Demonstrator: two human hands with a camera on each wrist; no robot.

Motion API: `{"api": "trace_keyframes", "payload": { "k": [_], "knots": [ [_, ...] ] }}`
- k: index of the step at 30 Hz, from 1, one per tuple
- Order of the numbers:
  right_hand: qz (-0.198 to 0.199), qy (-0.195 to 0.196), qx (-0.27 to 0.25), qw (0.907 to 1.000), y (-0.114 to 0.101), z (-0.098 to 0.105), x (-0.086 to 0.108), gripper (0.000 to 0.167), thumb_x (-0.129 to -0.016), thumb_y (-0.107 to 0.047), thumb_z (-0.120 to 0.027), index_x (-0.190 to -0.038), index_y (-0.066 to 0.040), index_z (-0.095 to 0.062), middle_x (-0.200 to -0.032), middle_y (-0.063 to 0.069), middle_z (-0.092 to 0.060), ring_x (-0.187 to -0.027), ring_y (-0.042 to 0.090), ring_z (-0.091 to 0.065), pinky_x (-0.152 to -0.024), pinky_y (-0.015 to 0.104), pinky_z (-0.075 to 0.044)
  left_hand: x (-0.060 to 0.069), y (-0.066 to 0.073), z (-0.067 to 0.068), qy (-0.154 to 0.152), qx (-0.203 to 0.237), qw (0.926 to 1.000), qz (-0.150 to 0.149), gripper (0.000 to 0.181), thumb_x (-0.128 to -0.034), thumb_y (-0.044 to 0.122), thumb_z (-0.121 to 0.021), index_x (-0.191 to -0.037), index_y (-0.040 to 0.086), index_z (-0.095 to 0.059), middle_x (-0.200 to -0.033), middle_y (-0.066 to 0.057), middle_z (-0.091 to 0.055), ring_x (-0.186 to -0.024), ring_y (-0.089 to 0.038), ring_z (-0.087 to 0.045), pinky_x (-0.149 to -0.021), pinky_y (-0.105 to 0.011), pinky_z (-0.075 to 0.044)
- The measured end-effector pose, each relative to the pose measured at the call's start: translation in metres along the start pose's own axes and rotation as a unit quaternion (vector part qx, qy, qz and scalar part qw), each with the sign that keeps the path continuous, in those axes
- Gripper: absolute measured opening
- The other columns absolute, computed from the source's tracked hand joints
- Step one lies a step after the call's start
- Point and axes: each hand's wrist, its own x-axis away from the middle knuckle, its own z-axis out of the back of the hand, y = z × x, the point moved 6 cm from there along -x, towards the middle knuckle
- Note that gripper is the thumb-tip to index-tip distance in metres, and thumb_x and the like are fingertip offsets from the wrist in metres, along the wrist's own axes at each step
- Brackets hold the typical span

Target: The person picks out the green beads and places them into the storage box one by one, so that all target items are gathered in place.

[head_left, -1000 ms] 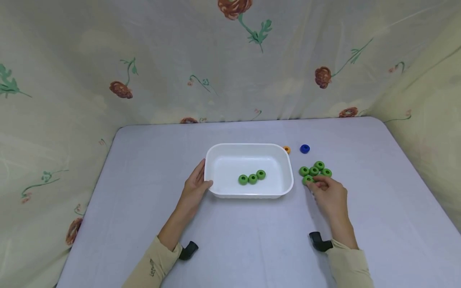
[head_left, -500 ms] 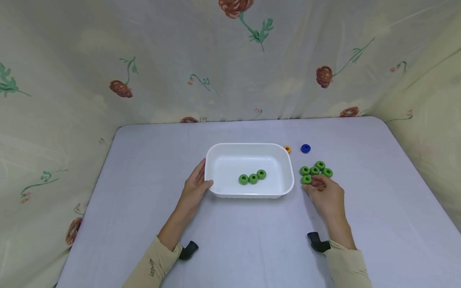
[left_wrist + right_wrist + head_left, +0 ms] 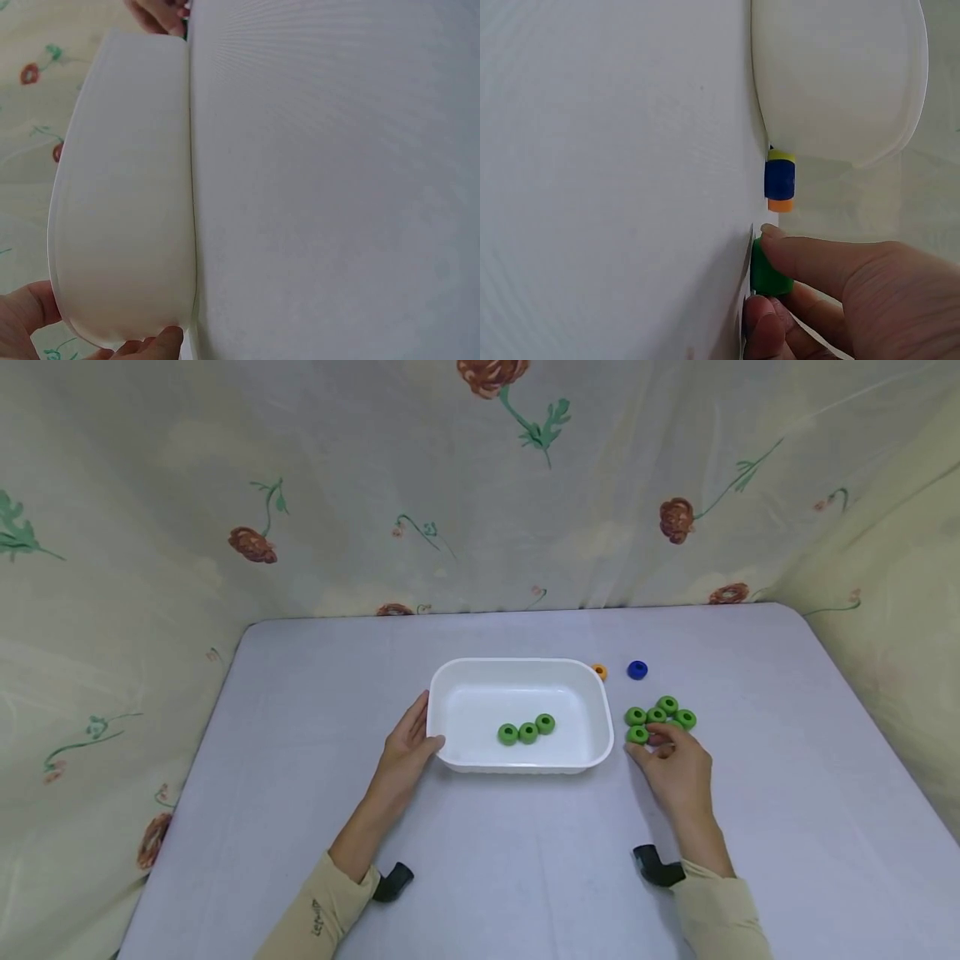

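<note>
A white plastic tray stands on the table with three green beads in it. My left hand holds the tray's left end, thumb at the rim; the left wrist view shows the fingers against its outer wall. To the tray's right lies a cluster of several green beads, each with a hole. At its near side my right hand pinches one green bead between thumb and fingers, low at the table surface. Part of the cluster is hidden behind that hand.
Beyond the cluster lie a blue bead and an orange bead, the orange one partly hidden by the tray. A bit of yellow shows above the blue bead in the right wrist view. A flowered curtain borders the table's far edge.
My right hand has shifted slightly left, and its thumb has come round the near side of the front green bead. The left hand and tray stay put.
</note>
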Motion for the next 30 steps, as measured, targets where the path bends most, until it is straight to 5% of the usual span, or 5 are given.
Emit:
{"api": "trace_keyframes", "payload": {
  "k": [30],
  "knots": [
    [-0.022,-0.005,-0.021,0.9995,-0.0036,0.0028,0.001,0.042,-0.085,-0.022,-0.079,-0.12,-0.002,-0.068,-0.108,0.018,-0.069,-0.085,0.019,-0.06,-0.059,0.014,-0.045,0.0,0.0004,0.0005,0.008,-0.004,0.9999,0.01,0.077,-0.0931,0.0,-0.056,-0.161,0.019,-0.025,-0.168,0.0,-0.024,-0.156,-0.016,-0.023,-0.127,-0.033,-0.028]
  ]
}}
